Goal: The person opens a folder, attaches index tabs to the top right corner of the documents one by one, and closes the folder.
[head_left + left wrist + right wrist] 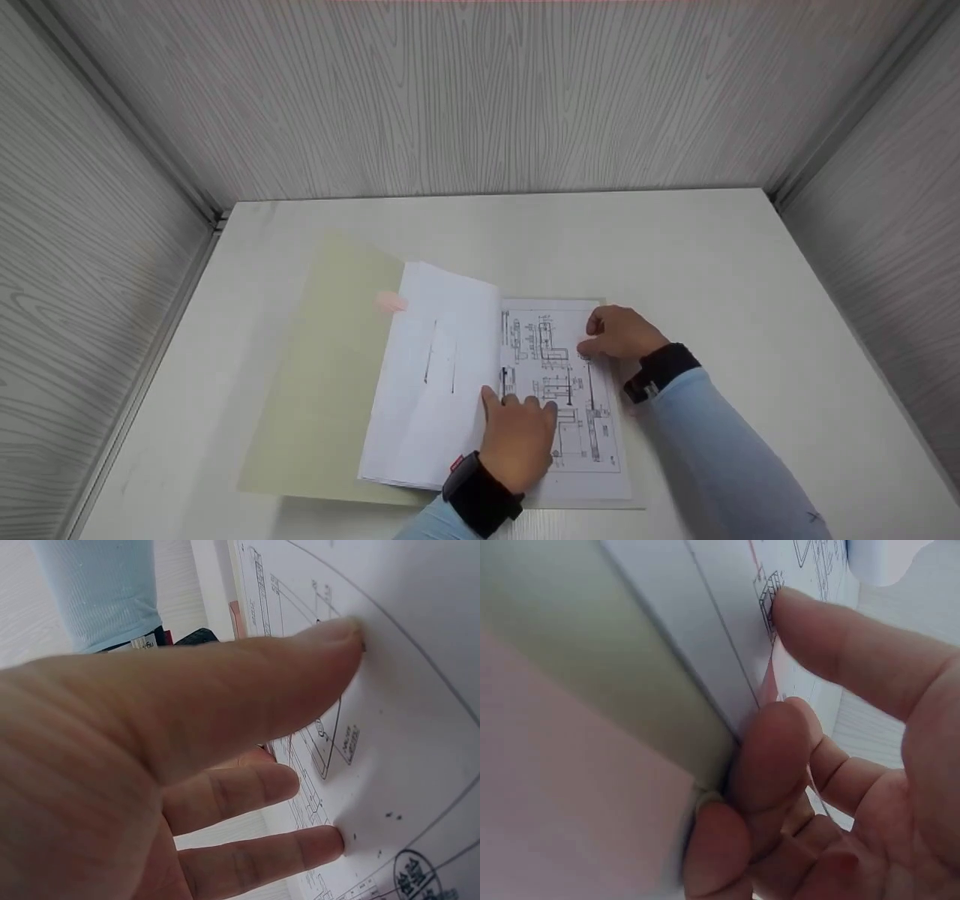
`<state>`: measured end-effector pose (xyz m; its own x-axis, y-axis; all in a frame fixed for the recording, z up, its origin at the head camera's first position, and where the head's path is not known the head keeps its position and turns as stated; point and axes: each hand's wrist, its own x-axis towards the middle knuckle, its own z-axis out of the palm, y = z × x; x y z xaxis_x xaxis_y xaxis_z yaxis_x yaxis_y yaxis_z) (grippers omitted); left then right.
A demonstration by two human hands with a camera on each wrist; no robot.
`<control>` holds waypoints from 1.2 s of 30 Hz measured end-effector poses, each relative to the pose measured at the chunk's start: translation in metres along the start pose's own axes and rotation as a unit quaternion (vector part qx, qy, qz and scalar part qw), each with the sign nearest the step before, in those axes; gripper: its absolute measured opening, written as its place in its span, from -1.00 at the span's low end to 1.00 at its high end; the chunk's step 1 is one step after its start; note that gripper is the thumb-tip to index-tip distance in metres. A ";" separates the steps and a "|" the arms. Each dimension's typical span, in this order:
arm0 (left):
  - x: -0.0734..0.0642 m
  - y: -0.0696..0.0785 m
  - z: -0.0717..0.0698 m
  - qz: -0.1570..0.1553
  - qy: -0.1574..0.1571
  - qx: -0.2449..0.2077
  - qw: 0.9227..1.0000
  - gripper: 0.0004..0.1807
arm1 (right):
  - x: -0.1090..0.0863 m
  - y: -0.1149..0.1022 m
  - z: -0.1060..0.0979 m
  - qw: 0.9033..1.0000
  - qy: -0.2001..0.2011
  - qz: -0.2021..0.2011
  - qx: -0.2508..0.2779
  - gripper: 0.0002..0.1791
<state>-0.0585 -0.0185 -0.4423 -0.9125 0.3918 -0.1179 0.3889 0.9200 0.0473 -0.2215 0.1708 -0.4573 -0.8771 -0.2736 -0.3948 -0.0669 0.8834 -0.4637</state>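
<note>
An open folder with a pale green cover point(322, 390) lies on the table, its white pages point(442, 375) turned to the left. On the right side is a page with a technical drawing point(574, 450). My left hand point(519, 442) rests on this page near the fold, fingers spread; in the left wrist view its thumb point(300, 667) presses the paper. At the page's right edge, my right hand point(621, 332) pinches a thin pink sticky tab point(769, 682). Its thumb point(817, 630) lies over the drawing and its other fingers curl at the edge.
Another pink tab point(391, 301) sticks out from the edge of the turned pages. Below the right hand, a larger pink piece point(570, 787) shows in the right wrist view. Grey wood-grain panels point(480, 97) enclose the white table point(712, 255) at the back and sides.
</note>
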 end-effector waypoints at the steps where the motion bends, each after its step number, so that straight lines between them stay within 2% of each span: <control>1: 0.000 0.000 0.000 -0.001 0.000 -0.003 1.000 -0.38 | 0.000 0.000 0.000 1.000 0.001 0.000 0.000 -0.66; 7: 0.000 0.000 -0.001 -0.006 -0.006 -0.019 1.000 -0.35 | -0.002 0.005 -0.003 1.000 0.016 0.008 -0.002 -0.63; 13: 0.001 0.001 -0.001 -0.007 -0.003 -0.014 1.000 -0.33 | -0.003 0.013 -0.010 1.000 -0.001 0.004 0.018 -0.75; 18: 0.001 0.000 -0.001 -0.005 -0.003 -0.013 1.000 -0.32 | -0.003 0.008 -0.007 0.999 0.006 0.026 0.033 -0.72; 22: 0.001 -0.001 -0.001 -0.003 -0.004 -0.017 1.000 -0.32 | -0.002 0.003 -0.003 0.999 0.018 0.035 0.024 -0.64; 29: 0.000 0.000 0.000 -0.008 0.001 -0.014 1.000 -0.34 | 0.000 0.002 -0.003 0.999 0.027 0.040 -0.003 -0.75; 36: 0.000 0.000 -0.001 -0.009 0.002 -0.018 1.000 -0.34 | -0.001 0.000 -0.001 0.999 0.019 0.035 -0.008 -0.58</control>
<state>-0.0589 -0.0183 -0.4418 -0.9195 0.3755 -0.1160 0.3681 0.9263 0.0806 -0.2207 0.1715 -0.4562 -0.8973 -0.1973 -0.3949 -0.0132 0.9062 -0.4227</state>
